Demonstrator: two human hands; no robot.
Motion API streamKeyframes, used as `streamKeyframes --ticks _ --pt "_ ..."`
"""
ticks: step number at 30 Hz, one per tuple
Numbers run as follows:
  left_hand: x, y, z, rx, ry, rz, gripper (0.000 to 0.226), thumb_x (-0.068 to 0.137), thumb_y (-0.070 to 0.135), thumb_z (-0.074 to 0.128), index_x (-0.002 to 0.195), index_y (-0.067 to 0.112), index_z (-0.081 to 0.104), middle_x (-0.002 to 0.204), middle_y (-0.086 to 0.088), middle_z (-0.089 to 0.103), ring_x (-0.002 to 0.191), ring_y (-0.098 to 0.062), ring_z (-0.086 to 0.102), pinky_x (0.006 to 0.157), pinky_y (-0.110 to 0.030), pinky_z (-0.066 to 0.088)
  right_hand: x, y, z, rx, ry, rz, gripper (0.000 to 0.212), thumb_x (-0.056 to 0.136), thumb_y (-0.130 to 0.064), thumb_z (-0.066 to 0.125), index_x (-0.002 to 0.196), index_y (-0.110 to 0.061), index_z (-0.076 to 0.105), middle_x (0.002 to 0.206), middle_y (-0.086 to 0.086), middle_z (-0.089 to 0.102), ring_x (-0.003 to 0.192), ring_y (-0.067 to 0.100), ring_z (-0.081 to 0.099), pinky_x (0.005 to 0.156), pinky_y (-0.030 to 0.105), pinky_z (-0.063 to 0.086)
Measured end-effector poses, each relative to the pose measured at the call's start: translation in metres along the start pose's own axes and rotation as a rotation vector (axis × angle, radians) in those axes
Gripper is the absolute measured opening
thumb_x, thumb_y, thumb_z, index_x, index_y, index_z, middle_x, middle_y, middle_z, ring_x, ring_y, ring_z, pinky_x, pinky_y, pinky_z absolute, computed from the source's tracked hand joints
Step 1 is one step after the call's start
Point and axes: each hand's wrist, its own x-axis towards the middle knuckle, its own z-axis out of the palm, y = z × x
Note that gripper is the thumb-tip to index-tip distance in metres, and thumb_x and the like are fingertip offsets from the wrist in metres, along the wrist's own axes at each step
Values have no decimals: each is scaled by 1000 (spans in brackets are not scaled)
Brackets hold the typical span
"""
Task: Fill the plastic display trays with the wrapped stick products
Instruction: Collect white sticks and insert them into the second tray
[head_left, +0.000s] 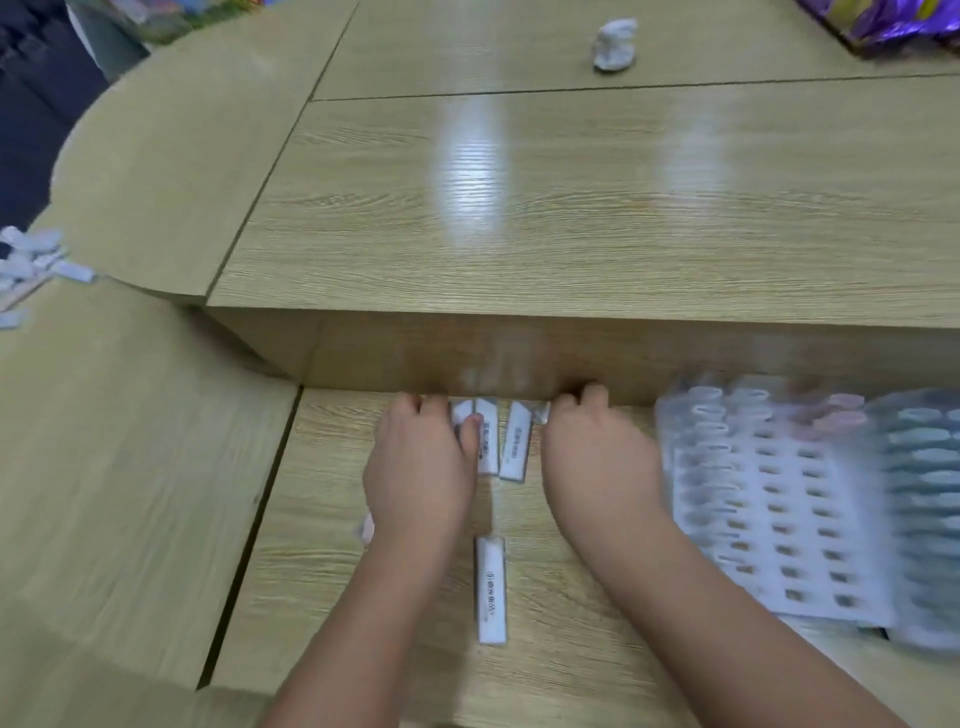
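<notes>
Palm down, left hand (421, 467), fingers curled over the far ends of white plastic-wrapped sticks (511, 449), thumb pressed across one. Just right of those, right hand (597, 457), knuckles bent; grip too blurred to tell. Between both wrists, one lone wrapped stick (491, 590). Just beside the right hand's outer edge, stacked clear moulded plastic trays (779, 493) on pale wooden table (571, 218).

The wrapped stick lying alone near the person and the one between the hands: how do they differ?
The lone stick lies apart, nearer the camera, untouched; the far stick lies between the left hand and right hand, beside other sticks. The lone stick points straight away; the far stick leans slightly. Both are white wrappers with dark print, flat on the table.
</notes>
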Motion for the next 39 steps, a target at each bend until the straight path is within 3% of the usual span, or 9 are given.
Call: streamKeyframes --ticks 4,11,13,17,20,28,32,36,39 --pt "7 1 0 22 -17 -8 24 97 39 53 104 20 65 102 -4 53 101 -28 53 64 -33 33 5 -2 4 52 25 30 23 92 -4 47 112 -14 54 112 6 54 95 25 63 57 30 36" --pt "7 2 -19 -330 -66 -19 12 91 28 62 103 28 59 94 12 62 80 -12 60 60 -29 44 -7 17 -4 496 71 -3 10 95 -31 53 103 -26 52 93 -7 61 86 17 60 62 31 42" --pt "0 6 -33 -481 -24 -11 13 89 28 64 102 31 63 88 17 63 69 -5 59 55 -24 44 -20 31 -17 633 120 -63 17 93 -33 58 109 -36 54 89 -17 60 79 2 57 59 21 41" --pt "-28 33 -63 -851 -44 82 11 85 30 74 89 39 69 74 10 68 58 -4 58 51 -15 47 -55 71 -49 880 262 -87 11 87 -34 65 95 -41 62 74 -24 62 52 2 55 50 9 38" --pt "-53 69 -74 -998 -110 208 11 80 31 74 89 36 70 72 4 69 61 -8 62 53 -19 50 -76 114 -65 893 366 -30 11 82 -37 68 91 -40 63 79 -23 65 55 0 60 51 4 40" --pt "-79 131 -42 -954 -231 399 28 86 21 76 103 42 70 92 18 71 85 -7 67 68 -11 50 -56 187 -52 700 362 49 13 84 -29 70 83 -38 61 81 -19 65 80 -4 61 67 12 47" --pt "-79 137 -15 -853 -199 367 24 87 25 74 97 47 71 72 19 64 64 -4 59 59 -14 46 -43 189 -40 650 312 -26 19 85 -24 74 90 -39 63 83 -23 64 82 -6 61 70 8 46" --pt "-81 136 2 -750 -134 351 21 87 29 72 97 48 68 54 14 45 51 -7 44 52 -15 37 -38 190 -33 594 288 -73 9 88 -30 70 97 -32 68 87 -19 66 78 0 62 70 32 55" --pt "-83 137 9 -719 -98 338 21 88 24 73 94 44 71 56 23 47 51 -4 44 52 -9 34 -36 194 -33 569 281 -87 11 90 -34 65 100 -32 67 89 -18 65 78 3 61 70 36 54"
